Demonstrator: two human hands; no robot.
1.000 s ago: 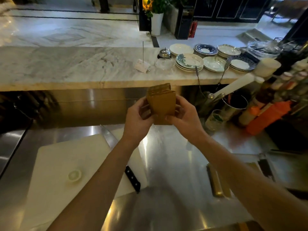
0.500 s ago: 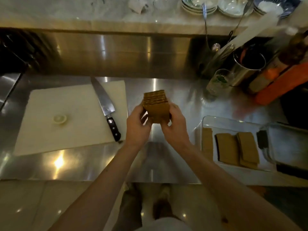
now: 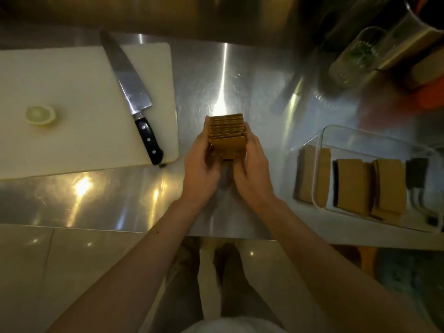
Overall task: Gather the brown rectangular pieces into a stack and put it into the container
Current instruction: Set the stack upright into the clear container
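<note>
both hands clasp the stack of brown rectangular pieces (image 3: 227,135) upright between them, the left hand (image 3: 201,168) pressed to its left side and the right hand (image 3: 253,171) to its right, edges of the pieces facing up. the stack is held over the steel counter (image 3: 120,200), which is the landmark for everything else. nearest the person, below the counter's front edge, pale glossy floor tiles (image 3: 60,272) show, with the person's legs between the arms. on the counter's right sits a clear container (image 3: 374,140); inside it lie more brown pieces (image 3: 353,186) in a row, and something dark at its right end is too blurred to name. on the counter's left lies a white cutting board (image 3: 72,92) with a knife (image 3: 131,92) across its right part and a lemon half (image 3: 40,114) near its left. at the counter's far right stand blurred jars and bottles. compared with half a second ago, the view is tilted further down, the marble ledge with plates is out of sight, and the grip on the stack is unchanged.
</note>
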